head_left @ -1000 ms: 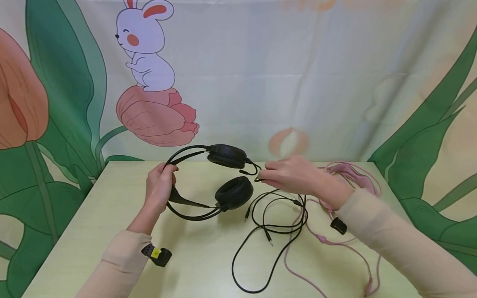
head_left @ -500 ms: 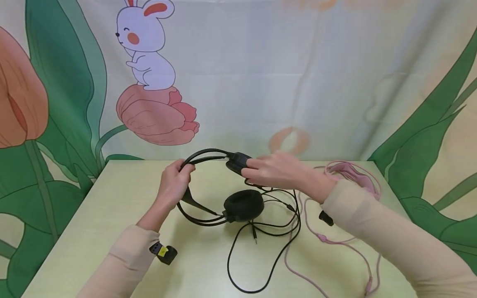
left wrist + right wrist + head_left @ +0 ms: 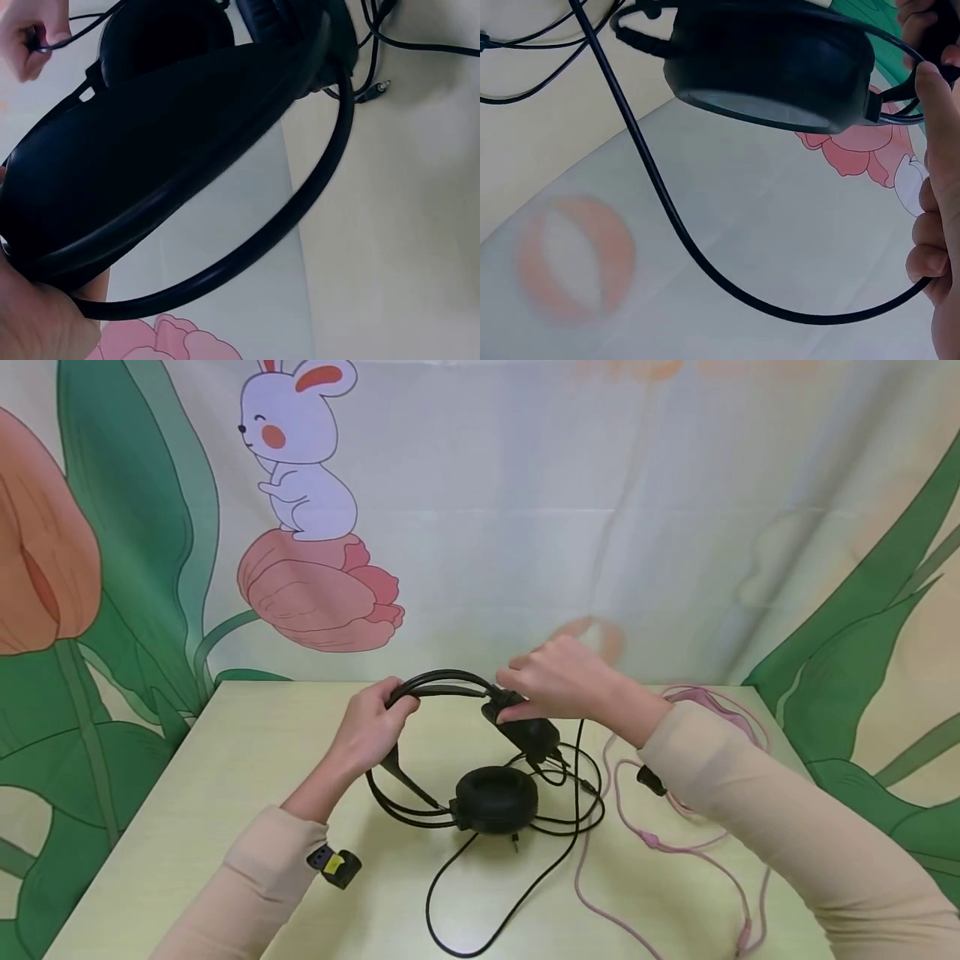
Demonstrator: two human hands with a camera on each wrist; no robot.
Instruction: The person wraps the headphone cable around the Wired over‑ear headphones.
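Held above the table, a black over-ear headset [image 3: 497, 802] has its headband at the left and its ear cups at the right. My left hand [image 3: 367, 722] grips the headband's middle. Curled fingers of my right hand [image 3: 562, 681] hold the headset's black cable [image 3: 705, 262], seen in the right wrist view running into the fist. That hand's thumb lies by the top of the far ear cup [image 3: 536, 737]. The cable runs down into loops and a long bend [image 3: 480, 943] on the table. A metal-tipped plug [image 3: 379, 88] shows in the left wrist view.
A pink cable [image 3: 651, 841] lies in loose curves at the right of the pale table [image 3: 165, 835]. Behind my right forearm is a pink item [image 3: 712, 702], partly hidden. A printed cloth [image 3: 480, 527] hangs behind the table's far edge.
The headset has shifted right and down, its far ear cup tilting downward. My right hand moved from the cup's far end to its headband end, drawing the cable up with it.
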